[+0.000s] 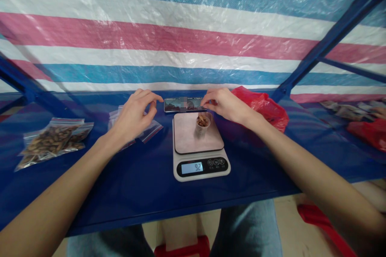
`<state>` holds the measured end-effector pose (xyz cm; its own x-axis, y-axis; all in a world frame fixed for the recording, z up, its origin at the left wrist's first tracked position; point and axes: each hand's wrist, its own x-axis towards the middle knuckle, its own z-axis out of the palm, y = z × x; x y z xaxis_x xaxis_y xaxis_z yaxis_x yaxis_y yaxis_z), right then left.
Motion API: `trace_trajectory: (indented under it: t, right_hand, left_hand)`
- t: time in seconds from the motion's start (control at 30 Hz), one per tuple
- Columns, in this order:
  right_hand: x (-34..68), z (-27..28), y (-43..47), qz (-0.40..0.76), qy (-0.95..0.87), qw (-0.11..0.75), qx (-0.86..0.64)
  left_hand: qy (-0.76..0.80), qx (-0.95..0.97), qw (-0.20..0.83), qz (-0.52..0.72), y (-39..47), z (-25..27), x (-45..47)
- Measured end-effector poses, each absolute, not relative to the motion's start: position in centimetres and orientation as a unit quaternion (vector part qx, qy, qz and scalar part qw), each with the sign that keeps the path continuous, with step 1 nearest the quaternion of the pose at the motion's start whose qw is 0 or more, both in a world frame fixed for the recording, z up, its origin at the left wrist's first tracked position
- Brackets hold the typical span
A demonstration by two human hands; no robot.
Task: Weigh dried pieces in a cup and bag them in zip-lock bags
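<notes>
My left hand (137, 110) hovers by the left end of a smartphone (170, 105), its index finger stretched toward the edge and the thumb apart; it holds nothing. Over the phone's right end are the bent fingertips of my right hand (224, 104), with a small gap between finger and thumb and nothing visible in them. Just in front of the phone stands a digital kitchen scale (183, 140), its display reading 9.2. A small clear cup (202, 130) with brown dried pieces (202, 120) sits on the scale's plate. Flat zip bags (147, 131) lie partly under my left hand.
Filled zip bags of brown dried pieces (50, 140) lie at the left. Behind my right forearm is a red plastic bag (265, 106). Another person's hand (379, 112) shows at the far right near another red bag (369, 132). Blue frame bars (325, 48) flank the blue table (129, 192).
</notes>
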<state>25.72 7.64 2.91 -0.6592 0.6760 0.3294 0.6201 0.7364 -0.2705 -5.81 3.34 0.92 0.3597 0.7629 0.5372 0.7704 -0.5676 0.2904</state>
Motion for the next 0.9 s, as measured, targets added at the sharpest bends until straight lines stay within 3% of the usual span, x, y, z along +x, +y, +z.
trace_trajectory:
  t: [0.4,0.9]
  right_hand:
    - [29.3,0.6,6.9,0.126,-0.887,0.163,-0.413]
    - [28.2,-0.2,7.1,0.297,-0.855,0.235,-0.355]
  left_hand:
    - [-0.454,-0.829,-0.005,-0.326,3.5,0.3,-5.9]
    - [-0.473,-0.823,-0.015,-0.315,3.6,0.6,-6.0]
